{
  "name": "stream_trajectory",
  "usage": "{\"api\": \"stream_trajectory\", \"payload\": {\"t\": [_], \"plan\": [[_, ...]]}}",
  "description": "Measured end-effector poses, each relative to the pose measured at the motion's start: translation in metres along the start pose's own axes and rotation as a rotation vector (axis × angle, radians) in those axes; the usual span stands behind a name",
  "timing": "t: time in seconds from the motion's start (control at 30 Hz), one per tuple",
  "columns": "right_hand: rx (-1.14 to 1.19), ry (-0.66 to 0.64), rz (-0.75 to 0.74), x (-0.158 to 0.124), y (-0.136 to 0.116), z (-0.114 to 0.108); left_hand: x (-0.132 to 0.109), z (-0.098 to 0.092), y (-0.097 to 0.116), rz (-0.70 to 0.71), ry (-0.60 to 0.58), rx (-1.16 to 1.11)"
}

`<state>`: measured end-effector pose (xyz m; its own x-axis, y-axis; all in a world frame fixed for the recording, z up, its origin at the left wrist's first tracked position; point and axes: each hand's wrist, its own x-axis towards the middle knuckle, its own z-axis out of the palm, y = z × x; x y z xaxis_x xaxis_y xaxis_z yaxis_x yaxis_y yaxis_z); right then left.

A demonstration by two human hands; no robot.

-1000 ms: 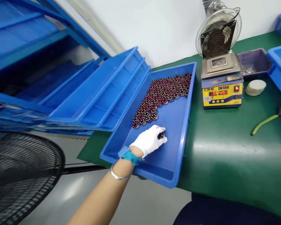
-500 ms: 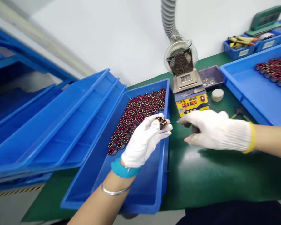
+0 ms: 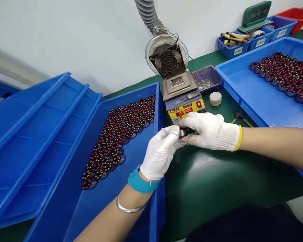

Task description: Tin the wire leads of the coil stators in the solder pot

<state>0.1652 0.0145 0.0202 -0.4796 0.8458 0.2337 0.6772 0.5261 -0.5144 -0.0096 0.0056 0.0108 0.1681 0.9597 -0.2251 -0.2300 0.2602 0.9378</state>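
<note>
In front of the yellow-panelled solder pot [image 3: 185, 109], my two gloved hands meet. My left hand [image 3: 159, 153], in a thin white glove, pinches a small black cylindrical part [image 3: 183, 132] with a shiny side. The fingers of my right hand [image 3: 207, 131], in a knitted white glove, close round the far side of the same part. Something dark also shows under the right fingers, partly hidden. Many similar parts [image 3: 111, 137], black with copper and red tops, stand in the blue tray [image 3: 155, 158] beneath and left of my left hand.
A second blue tray [image 3: 244, 90] on the right holds more such parts. Behind the pot stand a fan [image 3: 170, 62] with a grey hose and a purple bin [image 3: 213, 75]. A round white tin [image 3: 215, 98] and cutters [image 3: 239, 116] lie nearby. Stacked blue trays [image 3: 40, 134] lean at left.
My right hand has come left to meet my left hand at the part. The part in my left hand has turned so its side shows. The view has swung right.
</note>
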Motion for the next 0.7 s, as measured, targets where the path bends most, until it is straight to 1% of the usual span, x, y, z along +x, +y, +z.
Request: {"api": "stream_trajectory", "payload": {"t": [0.1,0.2,0.27,0.33,0.4,0.5,0.57,0.63,0.7], "plan": [[0.043,-0.020,-0.063,0.000,0.004,-0.005,-0.002,-0.003,0.001,-0.017,-0.039,-0.016],[0.103,-0.060,-0.184,-0.001,0.009,-0.012,-0.002,-0.007,0.001,-0.024,-0.104,-0.027],[0.102,-0.052,-0.206,-0.001,0.011,-0.014,-0.003,-0.009,0.001,-0.010,-0.134,-0.030],[0.072,-0.028,-0.170,-0.002,0.013,-0.013,-0.004,-0.009,0.001,0.011,-0.136,-0.028],[0.092,-0.010,-0.112,-0.003,0.012,-0.011,-0.005,-0.008,0.001,0.043,-0.103,-0.006],[0.219,-0.032,0.030,-0.006,0.006,-0.008,-0.008,-0.004,0.001,0.109,-0.008,0.079],[0.272,-0.045,0.104,-0.008,0.002,-0.006,-0.010,-0.003,-0.001,0.177,0.049,0.173],[0.271,-0.036,0.110,-0.009,0.000,-0.004,-0.011,-0.002,-0.002,0.257,0.081,0.278],[0.226,-0.034,0.077,-0.009,-0.001,-0.004,-0.012,-0.001,-0.002,0.313,0.103,0.357]]}}
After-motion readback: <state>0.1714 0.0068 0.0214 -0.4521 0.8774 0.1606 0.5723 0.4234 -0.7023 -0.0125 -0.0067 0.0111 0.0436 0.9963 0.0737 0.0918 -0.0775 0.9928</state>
